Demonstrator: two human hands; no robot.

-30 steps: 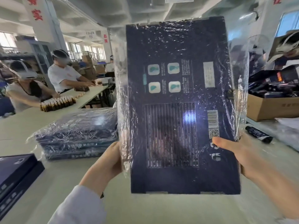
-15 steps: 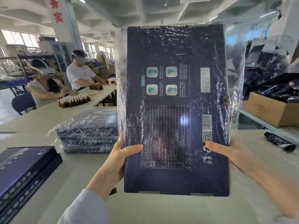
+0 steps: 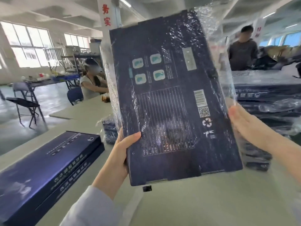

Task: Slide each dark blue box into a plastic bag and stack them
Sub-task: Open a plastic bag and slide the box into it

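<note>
Centre frame, I see the left hand's [image 3: 120, 154] fingers [image 3: 132, 136] gripping the flat dark blue cardboard box [image 3: 171, 103], bagged and upright, at its lower left edge. The right hand [image 3: 247, 126] is at its right edge, grip too blurred to tell. I judge it stiff and light under slippery film.

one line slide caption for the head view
Left hand and right hand hold a dark blue box in a plastic bag

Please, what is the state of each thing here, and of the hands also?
Held box: lifted, tilted, mostly inside plastic bag.
Left hand: grips box's lower left edge.
Right hand: at box's right edge, fingers hidden.
Unbagged boxes: two, stacked flat on table.
Bagged stack: lying flat, at right.
</note>
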